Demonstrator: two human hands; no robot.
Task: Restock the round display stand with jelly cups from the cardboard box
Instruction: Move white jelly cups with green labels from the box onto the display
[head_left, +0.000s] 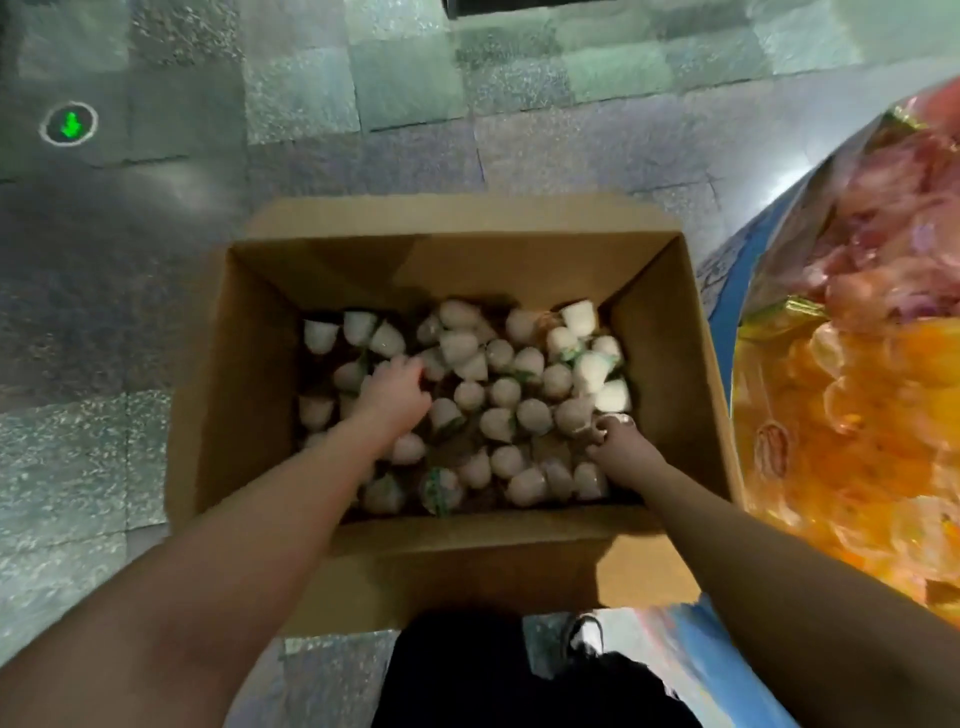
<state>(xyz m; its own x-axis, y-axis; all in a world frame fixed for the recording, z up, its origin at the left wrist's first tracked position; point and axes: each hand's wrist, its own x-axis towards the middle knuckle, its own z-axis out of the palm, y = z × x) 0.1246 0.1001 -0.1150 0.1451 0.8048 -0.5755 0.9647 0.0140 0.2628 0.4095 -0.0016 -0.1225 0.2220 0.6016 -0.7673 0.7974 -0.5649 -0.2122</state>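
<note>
Forearms nearest, reaching down into cardboard box (260, 395). Left hand (397, 387) curled among jelly cups (498, 410) at box's left-centre; whether it holds any, cannot tell. Right hand (618, 441) pinches a cup near box's right wall. Gather several per hand, lift clear. Round display stand (857, 364) right of box, cropped, blurred.

Both bare arms reach forward and down, left hand (396, 387) and right hand (618, 448) with fingers curled.
</note>
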